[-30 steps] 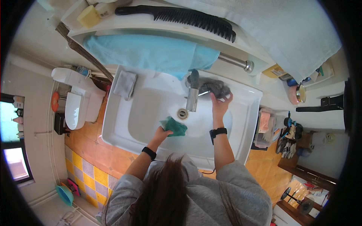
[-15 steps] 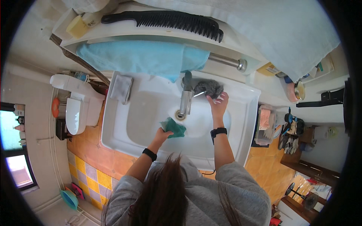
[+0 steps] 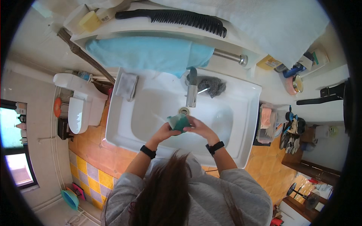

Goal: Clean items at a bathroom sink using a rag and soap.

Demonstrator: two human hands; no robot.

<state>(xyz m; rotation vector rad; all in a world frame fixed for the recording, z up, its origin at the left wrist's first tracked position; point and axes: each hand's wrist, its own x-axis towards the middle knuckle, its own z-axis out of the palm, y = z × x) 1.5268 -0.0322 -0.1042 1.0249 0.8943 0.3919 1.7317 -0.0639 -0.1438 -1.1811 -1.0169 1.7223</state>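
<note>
Over the white sink [image 3: 151,124], I hold a crumpled green cloth [image 3: 181,122] with a paler patch on it between my two hands. My left hand [image 3: 166,132] grips its left side, thumb on top. At its right edge, my right hand [image 3: 200,128] has its fingers closed on the cloth. The hands and cloth are just in front of the drain [image 3: 184,111], below the spout of the chrome faucet [image 3: 192,96]. A fuzzy dark grey scrubber [image 3: 213,87] rests behind the faucet's thin lever. Whether water runs is hard to tell.
A folded grey-white cloth [image 3: 127,86] lies on the sink's back left corner. Behind the sink a light blue towel [image 3: 151,54] hangs from a metal bar, under a shelf with a large black comb [image 3: 173,19]. A toilet [image 3: 77,113] stands to the left.
My right hand has left the area by the faucet lever and scrubber and come down to the green cloth. My left hand has brought the cloth slightly right and up. The view has shifted a little.
</note>
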